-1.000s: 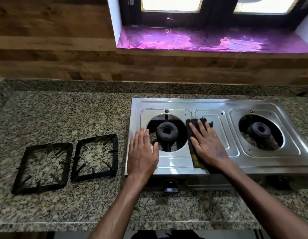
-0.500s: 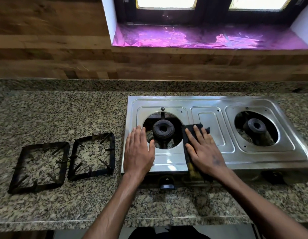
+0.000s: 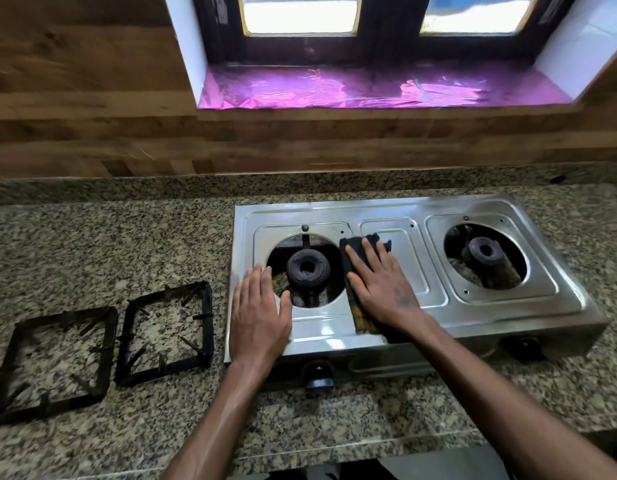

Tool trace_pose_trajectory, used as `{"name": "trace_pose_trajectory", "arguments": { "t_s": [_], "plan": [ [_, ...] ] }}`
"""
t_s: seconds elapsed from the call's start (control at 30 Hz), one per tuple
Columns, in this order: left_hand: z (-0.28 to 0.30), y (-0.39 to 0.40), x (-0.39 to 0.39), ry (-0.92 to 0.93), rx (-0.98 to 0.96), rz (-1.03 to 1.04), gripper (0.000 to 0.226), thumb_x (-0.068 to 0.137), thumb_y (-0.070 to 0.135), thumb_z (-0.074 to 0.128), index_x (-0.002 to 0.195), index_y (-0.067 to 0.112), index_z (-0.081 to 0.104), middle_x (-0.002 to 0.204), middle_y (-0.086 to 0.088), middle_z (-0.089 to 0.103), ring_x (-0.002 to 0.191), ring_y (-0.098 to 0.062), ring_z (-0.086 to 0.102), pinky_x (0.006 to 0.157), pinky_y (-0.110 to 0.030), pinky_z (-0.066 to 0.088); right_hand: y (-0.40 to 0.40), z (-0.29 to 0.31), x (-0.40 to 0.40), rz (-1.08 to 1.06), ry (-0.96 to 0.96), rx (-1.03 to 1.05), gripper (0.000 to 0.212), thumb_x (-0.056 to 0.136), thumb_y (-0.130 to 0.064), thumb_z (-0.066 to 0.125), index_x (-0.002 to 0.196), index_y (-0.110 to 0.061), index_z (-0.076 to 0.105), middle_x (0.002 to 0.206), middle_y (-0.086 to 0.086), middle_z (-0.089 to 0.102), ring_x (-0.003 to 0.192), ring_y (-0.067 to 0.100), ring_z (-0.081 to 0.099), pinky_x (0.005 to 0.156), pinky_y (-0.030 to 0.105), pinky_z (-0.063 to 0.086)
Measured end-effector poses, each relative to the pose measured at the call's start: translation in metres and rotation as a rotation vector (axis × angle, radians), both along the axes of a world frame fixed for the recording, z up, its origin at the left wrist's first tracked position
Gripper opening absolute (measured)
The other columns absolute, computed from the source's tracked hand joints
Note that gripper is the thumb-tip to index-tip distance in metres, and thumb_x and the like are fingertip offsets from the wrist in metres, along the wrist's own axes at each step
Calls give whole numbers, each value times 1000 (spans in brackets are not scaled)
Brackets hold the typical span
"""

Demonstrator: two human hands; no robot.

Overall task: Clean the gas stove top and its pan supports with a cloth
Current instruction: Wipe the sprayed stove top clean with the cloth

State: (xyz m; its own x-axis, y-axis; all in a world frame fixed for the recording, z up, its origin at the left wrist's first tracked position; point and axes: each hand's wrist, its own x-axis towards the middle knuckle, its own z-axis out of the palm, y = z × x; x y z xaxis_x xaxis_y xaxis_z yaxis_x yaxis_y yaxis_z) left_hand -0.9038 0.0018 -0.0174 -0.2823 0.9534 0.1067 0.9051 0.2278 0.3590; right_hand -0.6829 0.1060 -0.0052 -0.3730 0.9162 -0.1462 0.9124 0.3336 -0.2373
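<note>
A steel two-burner gas stove [image 3: 480, 317] sits on the granite counter, both burners bare. My right hand [image 3: 381, 287] lies flat on a dark cloth [image 3: 350, 252], pressing it on the steel strip between the left burner [image 3: 307, 268] and the centre panel. My left hand [image 3: 260, 315] rests flat, fingers together, on the stove's front left corner and holds nothing. Two black square pan supports [image 3: 167, 332] [image 3: 54, 363] lie on the counter left of the stove.
A wooden backsplash rises behind the granite counter [image 3: 109, 244]. A window sill covered in shiny purple foil [image 3: 379, 86] is above the stove. Two control knobs [image 3: 319, 374] [image 3: 523, 348] stick out of the stove's front. The counter edge runs near my body.
My right hand slid the cloth toward me and then back away along the strip beside the left burner. My left hand stayed on the front left corner. The view shifted slightly.
</note>
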Motion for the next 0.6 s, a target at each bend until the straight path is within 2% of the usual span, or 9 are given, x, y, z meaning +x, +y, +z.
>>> {"name": "trace_pose_trajectory", "arguments": {
  "t_s": [0.2, 0.33, 0.43, 0.5, 0.6],
  "plan": [
    [1, 1, 1, -17, 19, -4, 63, 97, 46, 26, 149, 10, 32, 157, -9, 31, 146, -22, 25, 121, -39, 19, -91, 8, 5, 25, -4, -43, 70, 89, -62, -1, 156, -41, -5, 161, -6, -21, 150, 19, -23, 121, 34, -14],
    [4, 0, 1, -70, 52, -11, 62, 99, 48, 23, 148, 11, 33, 155, -9, 34, 144, -22, 28, 120, -40, 23, -110, 5, -13, 136, 38, -14, 64, 96, -58, 9, 157, -40, 1, 164, -6, -12, 152, 19, -16, 121, 32, -12],
    [11, -1, -2, -215, 167, 11, 54, 100, 42, 27, 143, 11, 41, 146, -7, 46, 135, -20, 40, 112, -41, 36, -116, 0, -24, 253, 36, 35, 61, 101, -53, 18, 159, -35, 9, 167, -1, 1, 154, 23, -5, 123, 36, -2],
    [17, -5, -5, -313, 268, 71, 49, 100, 38, 31, 138, 11, 46, 139, -6, 51, 129, -18, 45, 107, -38, 41, -117, -1, -34, 315, 36, 31, 60, 102, -50, 19, 159, -35, 9, 167, 1, 4, 154, 25, -3, 125, 40, 3],
    [27, -18, -3, -315, 356, 117, 42, 99, 30, 39, 135, 11, 52, 136, -4, 55, 126, -17, 47, 104, -31, 39, -112, 2, -57, 412, 83, 6, 61, 101, -49, 20, 159, -33, 14, 167, 3, 8, 154, 27, -1, 125, 41, 3]
  ]
}}
